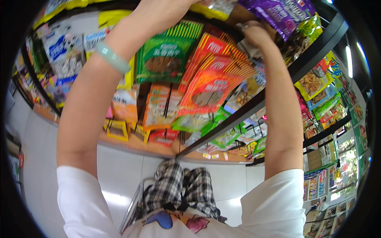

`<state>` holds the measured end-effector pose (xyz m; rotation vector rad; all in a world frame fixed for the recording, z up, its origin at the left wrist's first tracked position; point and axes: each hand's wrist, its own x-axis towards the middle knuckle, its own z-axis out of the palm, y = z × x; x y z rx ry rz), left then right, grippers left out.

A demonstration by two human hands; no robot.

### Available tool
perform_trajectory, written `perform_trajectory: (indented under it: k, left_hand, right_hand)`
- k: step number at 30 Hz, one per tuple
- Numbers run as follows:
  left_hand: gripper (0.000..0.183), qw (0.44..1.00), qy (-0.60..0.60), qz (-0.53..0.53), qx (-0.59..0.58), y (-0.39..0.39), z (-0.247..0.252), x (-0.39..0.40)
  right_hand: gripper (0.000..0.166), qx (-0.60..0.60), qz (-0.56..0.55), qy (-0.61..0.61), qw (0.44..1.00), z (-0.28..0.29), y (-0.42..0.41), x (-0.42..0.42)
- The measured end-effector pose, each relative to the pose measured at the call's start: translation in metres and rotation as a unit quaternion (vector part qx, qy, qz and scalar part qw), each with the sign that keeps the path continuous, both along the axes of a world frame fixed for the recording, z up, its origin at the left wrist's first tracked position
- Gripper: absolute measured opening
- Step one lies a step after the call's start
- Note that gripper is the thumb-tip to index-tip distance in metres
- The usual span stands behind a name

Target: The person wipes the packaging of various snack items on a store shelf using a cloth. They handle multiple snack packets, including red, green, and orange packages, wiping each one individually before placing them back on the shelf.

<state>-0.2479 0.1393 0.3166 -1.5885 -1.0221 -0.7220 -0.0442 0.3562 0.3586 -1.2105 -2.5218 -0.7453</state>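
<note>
My left arm reaches up past the top edge, so only the wrist and back of my left hand (pixel 169 7) show; its fingers are cut off. Below it hangs a green snack bag (pixel 162 56) with yellow stripes. To the right, my right hand (pixel 255 33) is curled at the rack, against a crumpled greyish item (pixel 248 47); whether it grips that item is unclear. A purple snack bag (pixel 279 15) is just above and right of this hand. Red-orange snack bags (pixel 212 86) hang in a stack between my arms.
A black rack post (pixel 223 128) slants between the display sections. White bags (pixel 64 53) hang at the left, yellow bags (pixel 315 78) at the right. The wooden bottom shelf (pixel 116 141) borders the tiled floor (pixel 125 160). A metal frame (pixel 131 205) stands beside my legs.
</note>
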Motion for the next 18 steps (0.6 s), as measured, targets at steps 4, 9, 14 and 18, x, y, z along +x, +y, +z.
perform_trajectory:
  k: [4, 9, 14, 18]
  left_hand:
    - [0.02, 1.0, 0.001, -0.03, 0.001, -0.007, -0.002, -0.003]
    - [0.025, 0.997, -0.045, -0.062, 0.016, -0.029, -0.015, 0.002]
    - [0.026, 0.976, -0.202, -0.072, 0.032, -0.083, -0.07, 0.056]
    - [0.016, 0.823, -0.525, -0.206, -0.062, -0.123, -0.175, 0.137]
  right_hand:
    - [0.028, 0.063, 0.151, 0.14, 0.977, -0.011, -0.039, 0.026]
    - [0.027, 0.171, 0.285, 0.142, 0.932, -0.019, -0.134, 0.058]
    - [0.026, 0.22, 0.369, 0.25, 0.868, -0.061, -0.194, 0.122]
    - [0.028, -0.102, 0.313, 0.547, 0.769, -0.154, -0.257, 0.164]
